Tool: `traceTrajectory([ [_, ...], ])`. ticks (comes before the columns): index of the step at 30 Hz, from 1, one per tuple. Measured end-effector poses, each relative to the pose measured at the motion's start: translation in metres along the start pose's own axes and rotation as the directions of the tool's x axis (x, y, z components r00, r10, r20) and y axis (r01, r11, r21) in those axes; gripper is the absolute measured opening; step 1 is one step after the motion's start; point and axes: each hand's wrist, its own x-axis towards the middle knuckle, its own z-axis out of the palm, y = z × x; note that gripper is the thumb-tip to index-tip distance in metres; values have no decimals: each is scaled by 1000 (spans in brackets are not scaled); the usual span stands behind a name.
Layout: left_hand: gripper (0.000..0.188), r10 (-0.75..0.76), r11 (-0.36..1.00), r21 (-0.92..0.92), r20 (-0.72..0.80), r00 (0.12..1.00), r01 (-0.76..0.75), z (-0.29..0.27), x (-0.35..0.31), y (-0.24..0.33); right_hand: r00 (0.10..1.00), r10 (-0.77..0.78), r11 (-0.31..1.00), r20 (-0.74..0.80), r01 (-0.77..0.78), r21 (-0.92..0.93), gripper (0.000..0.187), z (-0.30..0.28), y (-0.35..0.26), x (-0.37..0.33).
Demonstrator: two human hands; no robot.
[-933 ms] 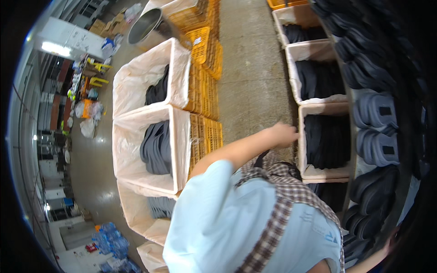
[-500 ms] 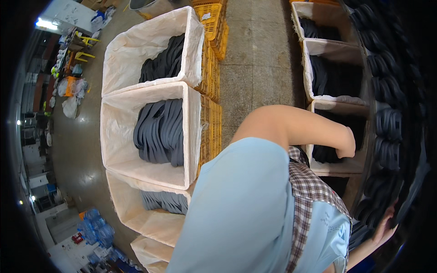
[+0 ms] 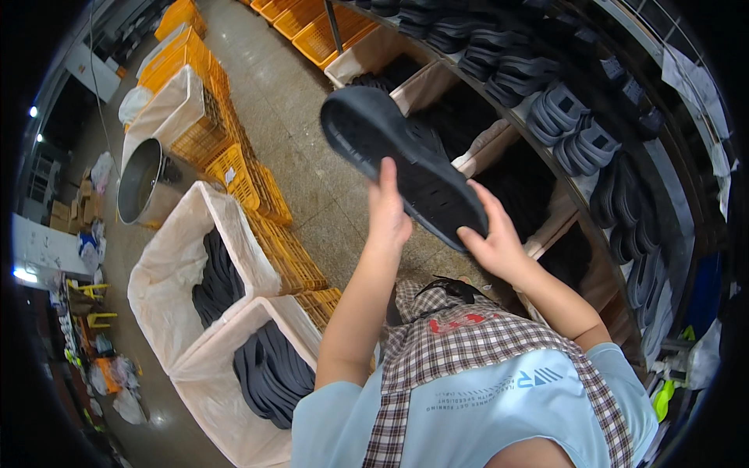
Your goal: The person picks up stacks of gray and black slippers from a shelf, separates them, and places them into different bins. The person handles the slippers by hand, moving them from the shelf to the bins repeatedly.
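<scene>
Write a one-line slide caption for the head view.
Both hands, left hand and right hand, hold up a dark shoe sole above lined bins of soles.

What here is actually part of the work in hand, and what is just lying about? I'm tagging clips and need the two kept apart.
In hand:
- dark shoe sole, held up by both hands
- left hand, gripping its near edge
- right hand, under its heel end

Lying about:
- lined bins of dark soles
- orange crates
- metal drum
- shelves of stacked soles

Even overhead lighting w/ bright lamps glaring at far left; fisheye is bending edges, black vignette ringing frame; centre staying sharp.
</scene>
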Motion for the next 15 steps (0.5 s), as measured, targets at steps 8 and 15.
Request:
traceTrajectory([
  [8, 67, -78, 994, -62, 172, 982, 90, -41, -2, 6, 984, -168, 909, 54, 134, 395, 60, 18, -9, -11],
  [15, 41, -47, 942, -221, 662, 748, 254, -4, -25, 6, 998, -49, 853, 48, 17, 521, 36, 12, -18, 2],
])
